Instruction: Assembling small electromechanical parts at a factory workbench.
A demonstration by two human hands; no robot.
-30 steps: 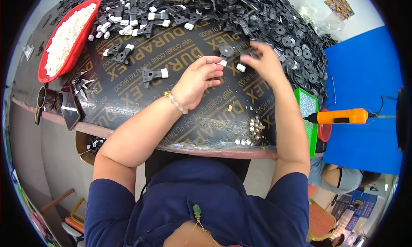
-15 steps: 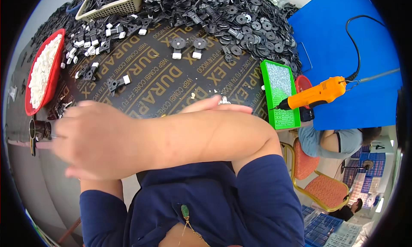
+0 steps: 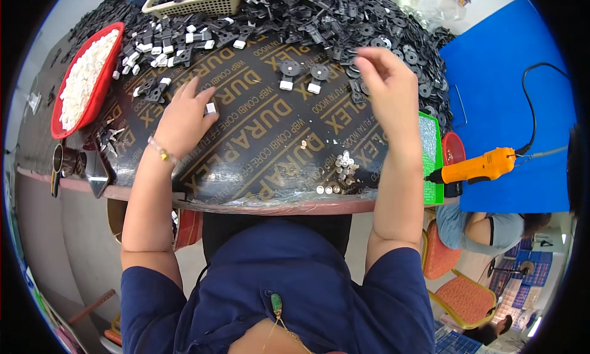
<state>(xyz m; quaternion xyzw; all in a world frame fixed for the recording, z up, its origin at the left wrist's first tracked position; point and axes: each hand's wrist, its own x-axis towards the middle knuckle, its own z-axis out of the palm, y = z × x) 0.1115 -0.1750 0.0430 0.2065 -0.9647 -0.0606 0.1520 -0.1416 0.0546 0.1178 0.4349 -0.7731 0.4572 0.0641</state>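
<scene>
My left hand [image 3: 184, 117] is lowered over a black plastic part with a white end block [image 3: 211, 108]. Its fingers look stretched out and fanned, and they hide most of that part. At the right edge of the work area, my right hand [image 3: 392, 86] is raised by a pile of black disc-shaped parts [image 3: 409, 54]. Its thumb and forefinger come together in a pinch; anything between them is too small to make out. Between my hands, two black assemblies with round discs and white ends, the left one [image 3: 290, 71] and the right one [image 3: 318, 77], lie side by side.
A red basket of white pieces [image 3: 89, 80] stands at left, near black parts with white ends [image 3: 163, 50]. A beige basket [image 3: 200, 5] sits behind. Small round metal pieces [image 3: 345, 162] lie near the front edge. An orange electric screwdriver [image 3: 479, 165] hangs by a green tray [image 3: 435, 194].
My forearm no longer crosses in front of me. The left hand has moved forward onto the black part, the right hand out to the disc pile. The whole view has shifted slightly.
</scene>
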